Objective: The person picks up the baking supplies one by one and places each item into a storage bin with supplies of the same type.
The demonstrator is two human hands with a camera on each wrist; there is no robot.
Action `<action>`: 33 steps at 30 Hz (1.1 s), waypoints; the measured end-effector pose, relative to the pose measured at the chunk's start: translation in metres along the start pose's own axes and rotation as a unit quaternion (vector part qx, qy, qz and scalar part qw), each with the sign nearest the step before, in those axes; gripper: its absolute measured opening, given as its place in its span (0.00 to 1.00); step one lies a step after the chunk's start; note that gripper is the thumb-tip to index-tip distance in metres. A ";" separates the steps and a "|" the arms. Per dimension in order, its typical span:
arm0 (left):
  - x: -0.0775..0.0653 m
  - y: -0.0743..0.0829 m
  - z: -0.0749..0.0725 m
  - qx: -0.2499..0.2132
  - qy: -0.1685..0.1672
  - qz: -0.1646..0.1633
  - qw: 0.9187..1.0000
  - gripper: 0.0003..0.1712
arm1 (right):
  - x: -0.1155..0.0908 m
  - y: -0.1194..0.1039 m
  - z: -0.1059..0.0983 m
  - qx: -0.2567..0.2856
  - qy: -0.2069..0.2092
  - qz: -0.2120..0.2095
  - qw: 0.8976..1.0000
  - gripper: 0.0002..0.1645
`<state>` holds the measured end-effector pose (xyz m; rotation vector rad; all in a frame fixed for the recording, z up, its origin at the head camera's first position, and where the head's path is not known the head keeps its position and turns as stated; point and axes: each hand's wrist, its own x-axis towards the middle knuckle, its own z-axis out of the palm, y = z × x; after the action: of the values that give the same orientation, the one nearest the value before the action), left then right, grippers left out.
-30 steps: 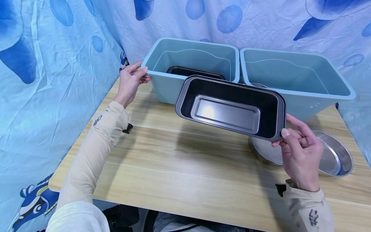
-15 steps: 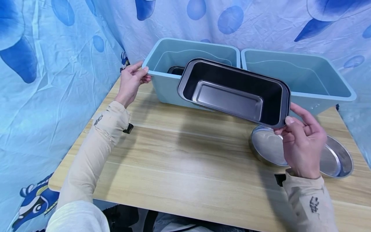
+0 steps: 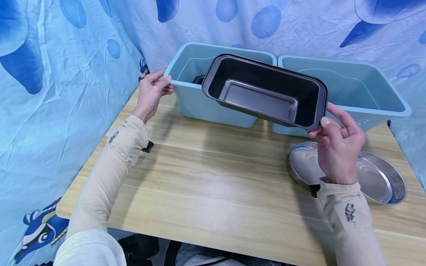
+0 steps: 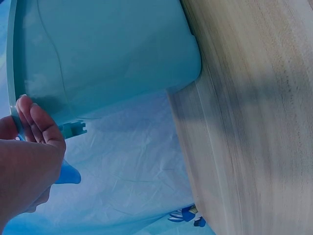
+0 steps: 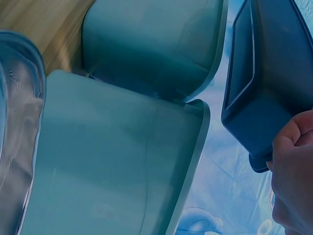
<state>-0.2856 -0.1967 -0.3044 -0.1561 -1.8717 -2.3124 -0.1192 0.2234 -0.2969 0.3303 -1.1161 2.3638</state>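
Above a wood-grain surface (image 3: 213, 181), the right fingers (image 3: 342, 116) pinch a black loaf pan (image 3: 259, 99) by its rim corner, likely light, rigid, slick and best held there, while the left fingers (image 3: 164, 83) pinch a blue bin's (image 3: 196, 101) rim.

Inner pan (image 3: 198, 79): mostly hidden behind left bin (image 3: 213, 109) and held pan (image 3: 261, 96).
Left tin (image 3: 303, 162): right side behind right hand (image 3: 340, 146).
Sleeve mark (image 3: 350, 212): too small to read.
Held pan: cut off by right-wrist view's top edge.
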 end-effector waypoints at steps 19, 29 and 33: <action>0.001 -0.002 -0.001 0.000 0.001 0.005 1.000 0.27 | 0.035 0.031 0.020 -0.035 -0.035 -0.006 0.999 0.20; 0.000 -0.001 -0.002 0.003 -0.002 0.004 1.000 0.27 | 0.048 0.044 0.033 -0.031 -0.047 0.019 0.998 0.17; -0.001 -0.001 -0.002 0.003 -0.001 0.003 1.000 0.27 | 0.053 0.049 0.038 -0.032 -0.043 0.016 0.998 0.16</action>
<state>-0.2848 -0.1981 -0.3058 -0.1642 -1.8776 -2.3030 -0.1899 0.1858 -0.2830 0.3977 -1.2420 2.3548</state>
